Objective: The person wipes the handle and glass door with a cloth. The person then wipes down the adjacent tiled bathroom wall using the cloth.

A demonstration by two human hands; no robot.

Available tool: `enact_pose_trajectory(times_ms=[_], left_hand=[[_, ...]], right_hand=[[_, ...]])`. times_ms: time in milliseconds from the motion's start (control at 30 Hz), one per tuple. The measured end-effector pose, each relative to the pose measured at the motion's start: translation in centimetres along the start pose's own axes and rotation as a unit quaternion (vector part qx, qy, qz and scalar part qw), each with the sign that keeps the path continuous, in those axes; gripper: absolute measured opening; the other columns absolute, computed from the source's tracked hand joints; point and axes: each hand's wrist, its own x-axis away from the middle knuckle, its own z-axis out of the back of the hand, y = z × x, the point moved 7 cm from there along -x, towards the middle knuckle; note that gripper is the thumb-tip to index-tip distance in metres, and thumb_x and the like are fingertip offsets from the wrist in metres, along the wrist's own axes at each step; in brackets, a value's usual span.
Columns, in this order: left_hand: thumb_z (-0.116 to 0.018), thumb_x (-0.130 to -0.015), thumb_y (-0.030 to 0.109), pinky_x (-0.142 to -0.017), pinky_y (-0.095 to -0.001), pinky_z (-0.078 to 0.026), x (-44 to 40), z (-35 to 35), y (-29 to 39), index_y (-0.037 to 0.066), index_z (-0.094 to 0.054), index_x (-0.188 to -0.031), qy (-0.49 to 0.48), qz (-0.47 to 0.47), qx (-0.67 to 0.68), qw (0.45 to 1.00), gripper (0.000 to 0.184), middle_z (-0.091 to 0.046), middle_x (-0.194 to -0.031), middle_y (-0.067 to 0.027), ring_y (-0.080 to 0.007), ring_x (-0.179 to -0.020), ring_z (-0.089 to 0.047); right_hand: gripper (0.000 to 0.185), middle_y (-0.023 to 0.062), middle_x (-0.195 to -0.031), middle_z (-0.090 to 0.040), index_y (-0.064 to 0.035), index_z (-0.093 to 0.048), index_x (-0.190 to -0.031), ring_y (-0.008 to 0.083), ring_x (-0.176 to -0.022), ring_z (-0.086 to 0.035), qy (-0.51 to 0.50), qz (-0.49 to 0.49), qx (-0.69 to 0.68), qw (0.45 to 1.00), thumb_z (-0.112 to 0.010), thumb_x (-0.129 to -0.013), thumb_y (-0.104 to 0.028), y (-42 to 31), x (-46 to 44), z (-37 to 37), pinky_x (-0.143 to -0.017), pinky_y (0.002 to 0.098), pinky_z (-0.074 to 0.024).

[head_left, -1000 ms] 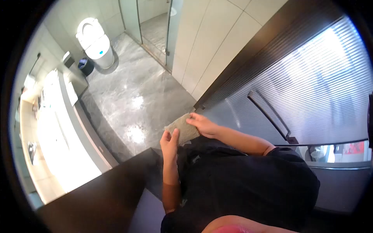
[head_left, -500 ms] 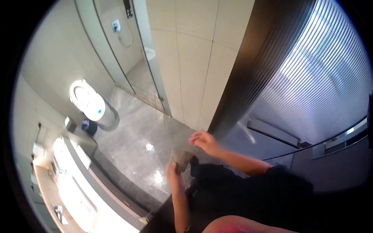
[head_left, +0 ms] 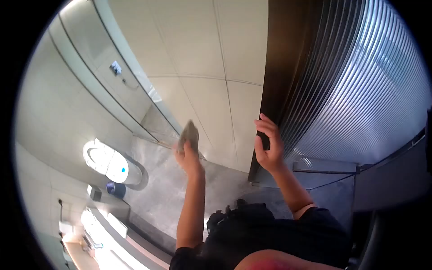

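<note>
My left hand (head_left: 189, 161) is closed around a grey-brown folded cloth (head_left: 190, 133), held up in front of the cream wall panels (head_left: 202, 49). The cloth's upper end sticks up to a point above my fingers. To the right, my raised right hand (head_left: 272, 148) has its thumb and fingers apart and curved, with nothing visible in it. It is at the dark brown door frame (head_left: 281, 58); whether the fingertips touch the frame I cannot tell. A small black patch shows between thumb and fingers.
A ribbed glass door (head_left: 382, 90) with a bar handle (head_left: 326, 171) fills the right side. On the left stand a white toilet (head_left: 117, 165), a dark bin (head_left: 116, 189) and a lit washbasin counter (head_left: 74, 252). A glass shower partition (head_left: 130, 85) is behind. The grey floor (head_left: 157, 193) shines.
Both hands have risen from near my waist toward the wall and door frame, the left one carrying the cloth. The view has turned, bringing the wall panels and frame more upright.
</note>
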Motion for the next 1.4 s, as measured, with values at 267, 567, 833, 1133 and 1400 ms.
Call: enact_pose_trajectory(times_ms=[267,567,833,1133,1400], left_hand=[[-0.055,-0.093,0.016,-0.114,-0.0476,-0.031,0.3,-28.2,3.1,0.004,-0.049,-0.14,-0.409,-0.654,-0.268,0.577,0.049,-0.039,-0.153,-0.0152,-0.0323,-0.14,-0.038],[-0.054,-0.09,0.054,-0.117,-0.0476,-0.024,-2.0,-29.1,0.6,0.015,-0.04,-0.15,-0.436,-0.692,-0.288,0.498,0.072,-0.033,-0.158,-0.0078,-0.0265,-0.145,-0.03],[-0.058,-0.089,0.059,-0.116,-0.0586,-0.016,-23.0,-19.3,1.0,0.007,-0.035,-0.151,-0.316,-0.677,-0.345,0.568,0.084,-0.026,-0.158,-0.0226,-0.043,-0.146,-0.02],[-0.048,-0.096,0.057,-0.118,-0.0581,-0.008,-38.5,-8.9,3.4,-0.006,-0.02,-0.152,-0.235,-0.666,-0.39,0.591,0.089,-0.015,-0.158,-0.0317,-0.0464,-0.148,-0.011],[-0.056,-0.089,0.061,-0.114,-0.0657,0.0,-34.4,-12.6,1.6,-0.006,-0.016,-0.153,-0.314,-0.678,-0.343,0.569,0.101,-0.007,-0.159,-0.0331,-0.0519,-0.147,-0.001]], right_hand=[[0.037,0.0165,-0.131,-0.056,-0.0028,-0.059,-0.117,0.0411,-0.133,-0.045,0.061,0.04,0.151,0.986,-0.059,-0.081,0.005,0.6,-2.0,-2.9,-0.11,0.0508,-0.0372],[0.057,0.018,-0.15,-0.039,-0.0062,-0.05,-0.139,0.0438,-0.142,-0.03,0.107,0.019,0.456,0.883,-0.06,-0.083,-0.005,2.2,-3.5,-6.5,-0.113,0.0613,-0.0256],[0.081,0.0293,-0.155,-0.024,-0.0011,-0.033,-0.148,0.0492,-0.143,-0.023,0.127,0.048,0.585,0.8,-0.069,-0.077,-0.01,4.9,-3.2,-6.4,-0.113,0.0624,-0.0224],[0.073,0.0237,-0.157,-0.025,-0.0101,-0.042,-0.147,0.0462,-0.145,-0.023,0.167,0.057,0.623,0.763,-0.063,-0.078,-0.007,5.9,-3.4,-6.8,-0.113,0.0631,-0.0221],[0.061,0.0208,-0.157,-0.028,-0.0166,-0.055,-0.139,0.0426,-0.144,-0.027,0.183,0.066,0.647,0.737,-0.06,-0.08,-0.005,6.8,-2.8,-6.6,-0.114,0.0602,-0.0246]])
